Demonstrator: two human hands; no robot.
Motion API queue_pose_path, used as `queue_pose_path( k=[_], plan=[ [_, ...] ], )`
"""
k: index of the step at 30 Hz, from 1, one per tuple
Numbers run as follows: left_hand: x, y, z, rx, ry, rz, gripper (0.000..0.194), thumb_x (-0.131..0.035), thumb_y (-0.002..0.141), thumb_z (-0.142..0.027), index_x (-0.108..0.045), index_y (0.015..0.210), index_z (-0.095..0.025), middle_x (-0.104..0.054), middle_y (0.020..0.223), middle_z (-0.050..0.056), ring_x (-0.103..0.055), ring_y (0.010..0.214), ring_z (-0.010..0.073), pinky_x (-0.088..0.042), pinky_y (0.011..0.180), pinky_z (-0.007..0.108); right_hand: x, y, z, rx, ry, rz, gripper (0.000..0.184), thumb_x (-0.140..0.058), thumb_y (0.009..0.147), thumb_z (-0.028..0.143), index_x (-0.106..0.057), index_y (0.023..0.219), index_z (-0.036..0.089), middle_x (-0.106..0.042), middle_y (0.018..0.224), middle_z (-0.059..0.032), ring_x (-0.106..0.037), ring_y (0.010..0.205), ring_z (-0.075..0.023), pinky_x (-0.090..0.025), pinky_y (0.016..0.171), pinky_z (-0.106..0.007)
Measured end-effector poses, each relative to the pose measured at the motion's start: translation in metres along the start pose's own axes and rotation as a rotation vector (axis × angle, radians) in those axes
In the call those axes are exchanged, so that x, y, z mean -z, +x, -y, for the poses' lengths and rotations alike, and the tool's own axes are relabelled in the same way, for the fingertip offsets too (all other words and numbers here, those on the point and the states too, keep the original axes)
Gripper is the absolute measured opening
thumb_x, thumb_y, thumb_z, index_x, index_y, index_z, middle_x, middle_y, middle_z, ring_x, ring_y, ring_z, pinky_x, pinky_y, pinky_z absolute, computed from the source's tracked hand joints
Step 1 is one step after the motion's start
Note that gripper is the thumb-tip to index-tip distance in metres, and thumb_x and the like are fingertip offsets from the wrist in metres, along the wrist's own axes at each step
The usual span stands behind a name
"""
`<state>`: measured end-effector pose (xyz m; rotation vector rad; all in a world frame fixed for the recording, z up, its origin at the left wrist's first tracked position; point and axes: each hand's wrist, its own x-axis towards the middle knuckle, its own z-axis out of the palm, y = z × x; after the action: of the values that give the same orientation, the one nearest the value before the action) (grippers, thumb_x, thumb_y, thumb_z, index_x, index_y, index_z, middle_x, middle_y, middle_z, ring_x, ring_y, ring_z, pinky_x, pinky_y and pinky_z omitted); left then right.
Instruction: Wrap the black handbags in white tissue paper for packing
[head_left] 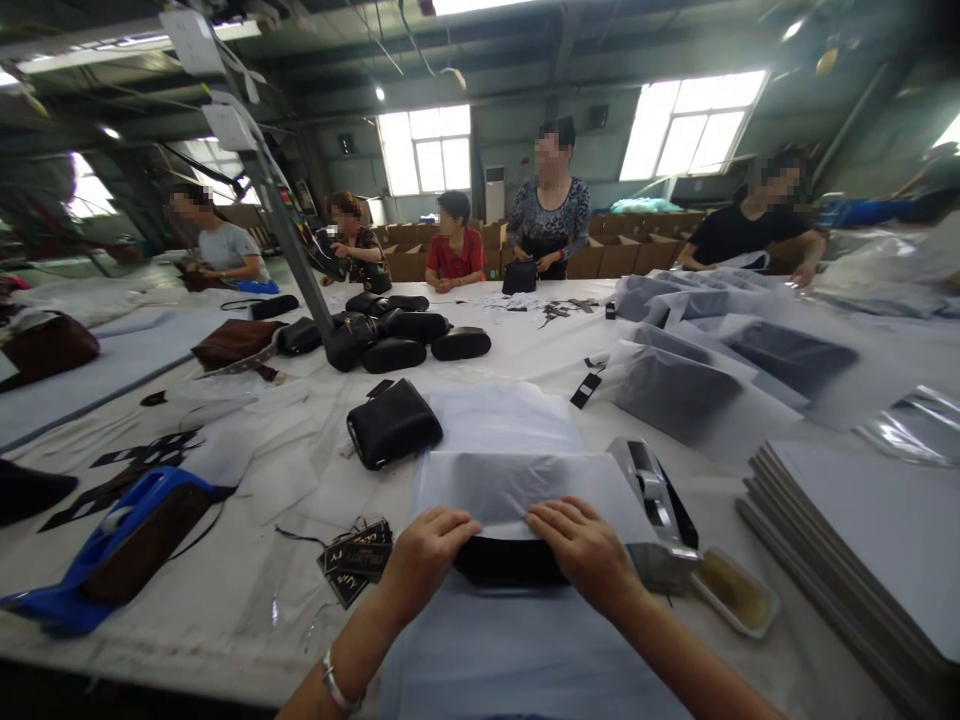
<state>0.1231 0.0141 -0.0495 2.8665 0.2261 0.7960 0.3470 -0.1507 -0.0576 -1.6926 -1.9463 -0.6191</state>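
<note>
In the head view, the left hand [431, 550] and the right hand [581, 545] each pinch the near edge of a translucent white sheet [517, 490] between thumb and fingers, the sheet lying over a black bag [510, 562] that shows between and just below the hands. Ahead of the left hand sits another black bag [395, 424], with black tags [356, 562] beside its wrist; just right of the right hand stands a tape dispenser [651, 490].
</note>
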Motion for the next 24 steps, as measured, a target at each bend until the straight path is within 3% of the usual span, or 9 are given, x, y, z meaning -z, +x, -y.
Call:
queue_pose_path(
  k=[4,8,11,14,19,22,24],
  plan=[
    [0.006,-0.004,-0.003,0.012,-0.021,0.019,0.024,-0.055,0.093,-0.01,-0.067,0.11,-0.022,-0.072,0.099,0.005,-0.067,0.087,0.0183,-0.057,0.078,0.031,-0.003,-0.014,0.006,0.017,-0.018,-0.035,0.037,-0.047,0.093,0.005,-0.065,0.122,0.021,-0.07,0.121,-0.0049,-0.064,0.11,-0.0191,-0.049,0.101,-0.039],
    [0.012,0.01,-0.013,0.024,-0.072,0.032,0.021,-0.054,0.096,-0.023,-0.067,0.114,-0.023,-0.072,0.104,0.005,-0.068,0.093,0.018,-0.056,0.084,0.031,-0.007,-0.021,0.005,0.037,-0.01,-0.025,0.038,-0.045,0.094,0.005,-0.064,0.124,0.019,-0.067,0.126,-0.0053,-0.062,0.116,-0.0207,-0.051,0.101,-0.04],
    [0.005,0.029,-0.023,0.008,-0.074,0.028,0.029,-0.052,0.097,-0.028,-0.063,0.123,-0.021,-0.068,0.121,0.009,-0.064,0.111,0.0211,-0.052,0.097,0.037,-0.009,-0.024,0.003,0.04,0.005,-0.004,0.037,-0.046,0.094,0.006,-0.064,0.125,0.019,-0.065,0.128,-0.0059,-0.061,0.118,-0.022,-0.052,0.1,-0.041],
    [-0.013,0.039,-0.031,-0.024,-0.039,0.124,0.04,-0.055,0.096,-0.033,-0.056,0.133,-0.017,-0.054,0.142,0.013,-0.048,0.134,0.0278,-0.042,0.11,0.047,-0.007,-0.028,0.001,0.043,0.034,0.034,0.036,-0.047,0.094,0.006,-0.065,0.123,0.018,-0.065,0.129,-0.0066,-0.061,0.118,-0.023,-0.052,0.1,-0.041],
    [-0.032,0.02,-0.041,-0.02,0.048,0.25,0.047,-0.057,0.095,-0.035,-0.051,0.139,-0.019,-0.038,0.155,0.011,-0.028,0.145,0.0334,-0.03,0.115,0.057,0.021,-0.049,0.008,-0.04,0.154,0.153,0.032,-0.048,0.095,0.009,-0.066,0.118,0.022,-0.069,0.122,-0.0048,-0.063,0.114,-0.0199,-0.047,0.104,-0.041],
    [-0.032,0.007,-0.044,-0.029,0.065,0.262,0.046,-0.057,0.095,-0.033,-0.051,0.139,-0.02,-0.036,0.156,0.009,-0.025,0.146,0.0328,-0.027,0.116,0.057,0.045,-0.068,0.026,-0.132,0.304,0.257,0.023,-0.056,0.096,0.023,-0.066,0.117,0.026,-0.072,0.114,-0.004,-0.066,0.106,-0.0175,-0.041,0.108,-0.042],
    [-0.031,0.002,-0.045,-0.031,0.061,0.265,0.046,-0.056,0.095,-0.033,-0.051,0.14,-0.021,-0.036,0.156,0.009,-0.025,0.147,0.0322,-0.026,0.117,0.056,0.057,-0.08,0.041,-0.158,0.412,0.354,0.028,-0.063,0.092,0.039,-0.065,0.118,0.026,-0.072,0.112,-0.0051,-0.066,0.104,-0.0187,-0.039,0.108,-0.043]
  ],
)
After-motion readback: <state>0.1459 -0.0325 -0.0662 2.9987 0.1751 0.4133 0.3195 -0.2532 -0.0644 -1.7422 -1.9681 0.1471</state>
